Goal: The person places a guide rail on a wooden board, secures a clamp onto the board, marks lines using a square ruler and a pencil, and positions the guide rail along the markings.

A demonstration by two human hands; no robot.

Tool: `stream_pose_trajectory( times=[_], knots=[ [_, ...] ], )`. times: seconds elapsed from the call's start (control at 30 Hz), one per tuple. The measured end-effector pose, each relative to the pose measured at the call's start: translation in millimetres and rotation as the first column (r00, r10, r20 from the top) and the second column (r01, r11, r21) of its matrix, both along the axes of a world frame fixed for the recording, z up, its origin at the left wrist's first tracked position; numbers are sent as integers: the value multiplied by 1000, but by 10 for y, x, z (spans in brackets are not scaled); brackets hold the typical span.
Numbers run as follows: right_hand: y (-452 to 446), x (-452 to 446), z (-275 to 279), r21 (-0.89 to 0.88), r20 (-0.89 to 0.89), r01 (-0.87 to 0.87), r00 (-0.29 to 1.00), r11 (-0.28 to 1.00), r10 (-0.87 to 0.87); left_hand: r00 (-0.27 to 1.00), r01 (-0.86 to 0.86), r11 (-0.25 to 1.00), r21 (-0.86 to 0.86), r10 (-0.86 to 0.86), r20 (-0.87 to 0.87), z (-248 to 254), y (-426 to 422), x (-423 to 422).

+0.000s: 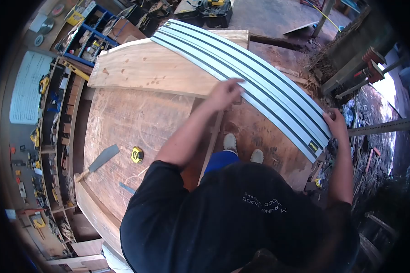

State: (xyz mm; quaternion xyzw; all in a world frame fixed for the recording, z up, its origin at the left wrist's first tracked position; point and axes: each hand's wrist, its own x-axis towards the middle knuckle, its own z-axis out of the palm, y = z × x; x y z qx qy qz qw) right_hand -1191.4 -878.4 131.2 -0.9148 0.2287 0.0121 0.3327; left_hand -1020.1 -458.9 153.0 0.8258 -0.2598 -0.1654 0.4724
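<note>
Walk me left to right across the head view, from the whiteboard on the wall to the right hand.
Whiteboard → wooden-handled saw → yellow tape measure → left hand → right shoe → right hand.

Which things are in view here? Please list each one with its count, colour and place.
striped metal rail: 1, silver with dark strips, across the board
board: 1, pale wood, upper middle
worktop: 1, brown, below the board
tape measure: 1, yellow and black, on the worktop
handsaw: 1, grey blade, left of the tape measure
tool cases: at least 2, dark, top centre
whiteboard: 1, white, far left
shelving: wooden, left; its contents too small to count
clamp heads: at least 2, red, right
shoes: 2, pale, below the rail
shirt: 1, black, bottom
left hand: 1, bare, at the rail's middle
right hand: 1, bare, at the rail's right end
</note>
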Motion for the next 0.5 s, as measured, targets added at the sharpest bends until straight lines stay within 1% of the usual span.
stream_pose_trajectory(
  times=[0.03,0.07,0.1,0.13,0.17,0.2,0.23,0.27,0.3,0.33,0.37,0.4,0.43,0.47,0.5],
  knots=[
    [-99,-110,-51,7,13,81,997,997,-82,996,-61,998,-17,62,57,20,113,234],
    [-213,-263,-152,3,1,99,995,995,-99,980,-107,994,11,104,169,3,225,504],
    [-314,-453,-308,68,151,181,970,981,-189,950,-154,988,30,139,281,-26,316,770],
    [-319,-617,-420,139,300,249,912,958,-281,917,-161,985,67,124,379,3,372,1002],
    [-219,-782,-478,444,207,413,816,795,-540,873,-174,980,101,105,476,60,406,1236],
    [-87,-963,-522,685,42,514,680,516,-732,851,-162,976,143,64,521,103,405,1489],
    [80,-1180,-575,837,-72,447,662,316,-746,829,-151,971,187,21,559,111,395,1730],
    [-125,-1522,-935,983,168,-183,940,-24,-298,815,-149,957,250,-25,579,86,382,1982],
    [778,-1177,-372,965,-190,260,613,-32,-767,782,-149,936,319,-86,617,50,370,2239],
    [1023,-1257,-350,983,-154,178,719,-35,-678,780,-148,907,394,-138,611,12,364,2498],
    [992,-1470,-698,991,25,-90,860,-104,-510,778,-147,872,467,-190,599,-51,356,2767],
    [1204,-1433,-645,994,-35,-33,795,-101,-605,673,-165,859,484,-261,692,-315,400,3140],
    [1427,-1332,-559,994,-92,26,716,-105,-693,673,-155,864,479,-262,691,-220,411,3222],
    [1511,-1241,-585,995,-90,30,706,-97,-702,766,-92,758,646,-360,532,-116,393,3298],
    [1581,-1178,-660,997,-68,14,561,-72,-825,834,2,625,780,-432,344,-63,354,3349]
  ],
)
